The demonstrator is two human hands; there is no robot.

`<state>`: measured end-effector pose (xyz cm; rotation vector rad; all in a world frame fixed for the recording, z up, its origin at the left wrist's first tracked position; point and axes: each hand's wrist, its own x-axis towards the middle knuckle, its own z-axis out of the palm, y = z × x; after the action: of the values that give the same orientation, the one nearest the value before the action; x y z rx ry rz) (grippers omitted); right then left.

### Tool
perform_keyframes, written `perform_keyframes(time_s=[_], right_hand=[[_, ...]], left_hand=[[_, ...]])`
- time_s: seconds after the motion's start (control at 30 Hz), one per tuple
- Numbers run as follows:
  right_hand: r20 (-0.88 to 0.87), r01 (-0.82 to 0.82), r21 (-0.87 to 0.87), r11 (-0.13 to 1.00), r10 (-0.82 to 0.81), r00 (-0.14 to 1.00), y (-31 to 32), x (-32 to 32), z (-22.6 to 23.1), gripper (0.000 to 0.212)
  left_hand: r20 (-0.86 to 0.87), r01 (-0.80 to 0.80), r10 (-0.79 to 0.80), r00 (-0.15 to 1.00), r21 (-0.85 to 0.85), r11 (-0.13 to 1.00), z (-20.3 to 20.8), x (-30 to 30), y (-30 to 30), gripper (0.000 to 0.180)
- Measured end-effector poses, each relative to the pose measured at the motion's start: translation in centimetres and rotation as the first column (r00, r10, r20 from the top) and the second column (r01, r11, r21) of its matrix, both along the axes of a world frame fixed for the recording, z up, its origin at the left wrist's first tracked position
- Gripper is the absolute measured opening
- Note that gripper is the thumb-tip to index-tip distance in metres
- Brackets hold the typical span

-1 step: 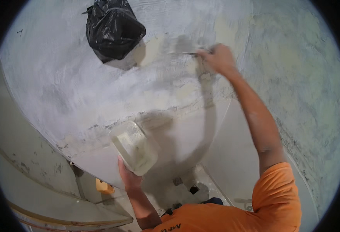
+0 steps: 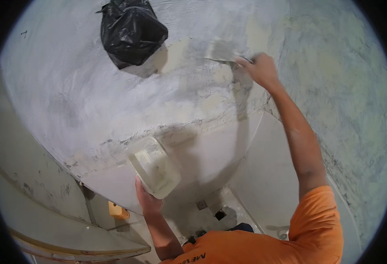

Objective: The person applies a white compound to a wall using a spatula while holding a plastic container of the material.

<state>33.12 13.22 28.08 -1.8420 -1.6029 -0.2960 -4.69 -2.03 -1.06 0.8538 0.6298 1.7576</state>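
My right hand (image 2: pixel 262 69) is closed on the handle of a putty knife (image 2: pixel 226 58), its blade against the plastered wall (image 2: pixel 127 105) at upper centre. Grey, white and cream patches of plaster cover that wall. Lower down, my left hand (image 2: pixel 147 198) grips a pale plastic tub (image 2: pixel 166 176) by its near left side. The tub is tilted so its inside shows, with whitish residue on its walls. Part of my left fingers is hidden behind the tub.
A black plastic bag (image 2: pixel 134 35) hangs on the wall at the upper left, its shadow beside it. Smooth pale panels (image 2: pixel 272 154) line the lower wall. On the floor are a dark square hole (image 2: pixel 220 214) and a drain (image 2: pixel 201 204). A yellow-orange box (image 2: pixel 119 211) stands lower left.
My right hand and the putty knife have shifted slightly to the right along the wall. The tub in my left hand has hardly moved.
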Motion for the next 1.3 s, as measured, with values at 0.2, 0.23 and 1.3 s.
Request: perform_keyframes(time_s=[0.2, 0.23, 1.3], right_hand=[[0.023, 0.140, 0.102, 0.985, -0.144, 0.989, -6.0, 3.1, -0.3, 0.068], [-0.105, 0.036, 0.133, 0.991, -0.022, 0.994, -6.1, 2.6, -0.4, 0.066], [-0.897, -0.677, 0.248, 0.693, 0.428, 0.110, -3.0, -19.3, -7.2, 0.052]], left_hand=[[0.322, 0.182, -0.105, 0.941, -0.220, 0.958, 1.2, 0.8, -0.1, 0.062], [0.339, 0.197, -0.132, 0.931, -0.165, 0.966, 1.4, 1.3, 0.1, 0.059], [0.209, -0.092, 0.096, 0.973, -0.026, 0.995, 1.8, -1.5, -0.6, 0.056]])
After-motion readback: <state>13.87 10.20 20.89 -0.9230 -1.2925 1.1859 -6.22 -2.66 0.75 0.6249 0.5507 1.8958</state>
